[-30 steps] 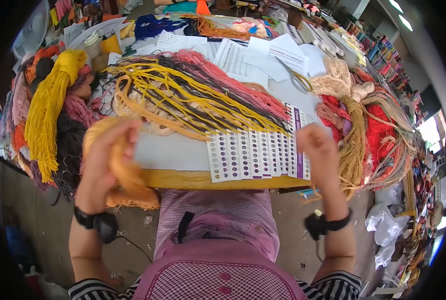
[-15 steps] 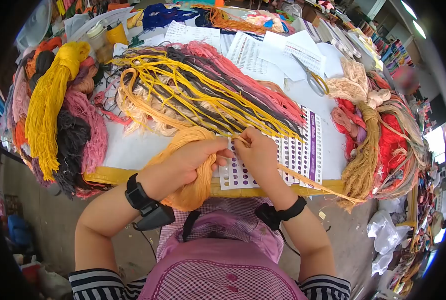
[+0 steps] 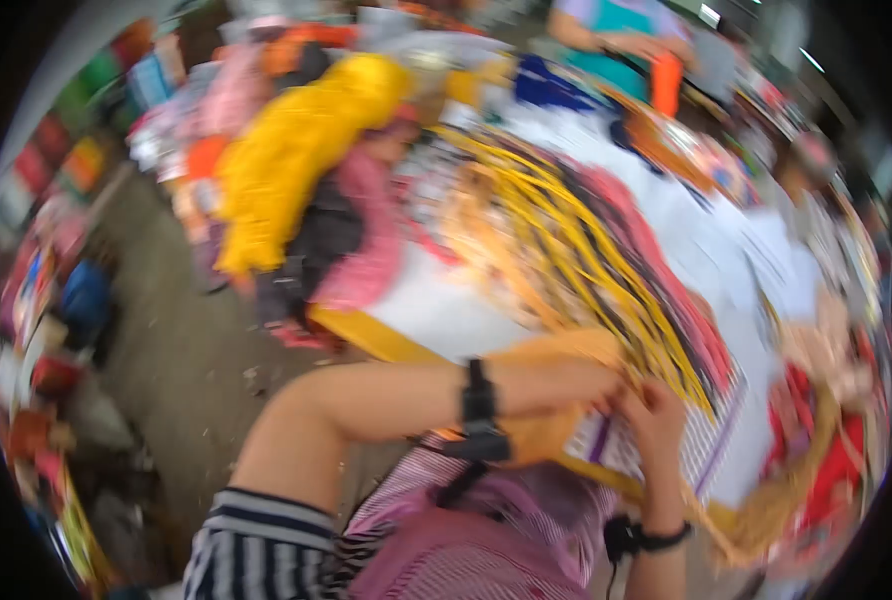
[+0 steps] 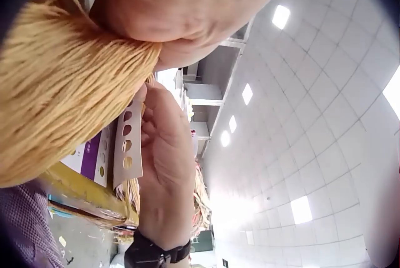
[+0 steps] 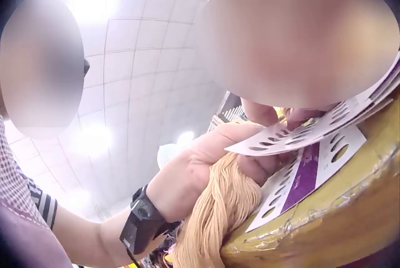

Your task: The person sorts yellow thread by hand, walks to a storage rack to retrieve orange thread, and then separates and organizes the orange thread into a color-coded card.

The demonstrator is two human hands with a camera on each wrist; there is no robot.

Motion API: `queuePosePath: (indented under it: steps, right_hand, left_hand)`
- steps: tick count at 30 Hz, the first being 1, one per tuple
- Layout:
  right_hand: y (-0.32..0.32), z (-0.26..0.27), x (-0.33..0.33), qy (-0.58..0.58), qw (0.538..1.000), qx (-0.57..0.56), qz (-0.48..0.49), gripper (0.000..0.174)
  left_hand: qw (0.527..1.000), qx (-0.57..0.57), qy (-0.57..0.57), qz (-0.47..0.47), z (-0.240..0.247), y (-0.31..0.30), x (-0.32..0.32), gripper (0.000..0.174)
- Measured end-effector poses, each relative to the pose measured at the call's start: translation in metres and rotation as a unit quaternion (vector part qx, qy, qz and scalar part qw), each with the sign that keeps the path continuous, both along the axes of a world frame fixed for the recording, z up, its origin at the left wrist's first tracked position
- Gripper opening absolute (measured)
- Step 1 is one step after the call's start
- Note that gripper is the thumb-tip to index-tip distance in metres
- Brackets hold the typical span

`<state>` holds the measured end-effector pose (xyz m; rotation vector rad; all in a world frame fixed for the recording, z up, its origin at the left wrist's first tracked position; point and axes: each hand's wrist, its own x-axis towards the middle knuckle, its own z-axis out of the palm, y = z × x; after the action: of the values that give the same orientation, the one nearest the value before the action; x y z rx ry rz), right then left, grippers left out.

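Note:
A hank of light orange yarn (image 3: 541, 435) hangs from my left hand (image 3: 576, 385), its strands spread below the hand in the left wrist view. My right hand (image 3: 656, 420) meets the left over the table's front edge, its curled fingers pinching an orange strand at a white thread card (image 4: 128, 140) with a row of holes. More of these punched cards (image 5: 294, 137), some with a purple stripe, lie fanned at the edge. Yellow, black and pink threads (image 3: 586, 250) stretch from the cards across the table. A blurred patch covers part of the right wrist view.
Yellow (image 3: 311, 150), black and pink hanks drape over the table's left corner. Tan yarn (image 3: 796, 480) and red yarn (image 3: 836, 465) lie at the right. Papers (image 3: 766, 250) are spread behind the threads. Across the table is another person (image 3: 616, 40). Yellow tape (image 3: 376, 335) covers the table edge.
My left hand has brought the orange hank in from the left to the cards, and my right hand has joined it there. The head view has swung left and blurred.

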<state>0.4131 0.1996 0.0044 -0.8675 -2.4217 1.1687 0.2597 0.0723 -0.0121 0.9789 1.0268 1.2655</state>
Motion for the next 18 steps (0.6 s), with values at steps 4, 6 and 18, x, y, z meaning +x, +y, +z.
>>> queuePosePath:
  steps: [4,6,18]
  right_hand:
    - [0.011,-0.022,-0.002,0.099,0.989,-0.109,0.018,0.015]
    - [0.021,-0.033,-0.003,0.079,0.992,-0.099,0.026,0.015]
    - [0.012,-0.008,-0.005,-0.033,0.996,0.018,0.087,0.036]
  left_hand:
    - [0.987,-0.030,0.096,0.128,0.037,-0.009,0.002,0.015]
    - [0.987,-0.036,0.078,0.138,0.045,-0.018,-0.002,0.023]
    - [0.979,0.130,-0.031,0.151,0.010,0.001,-0.040,0.017]
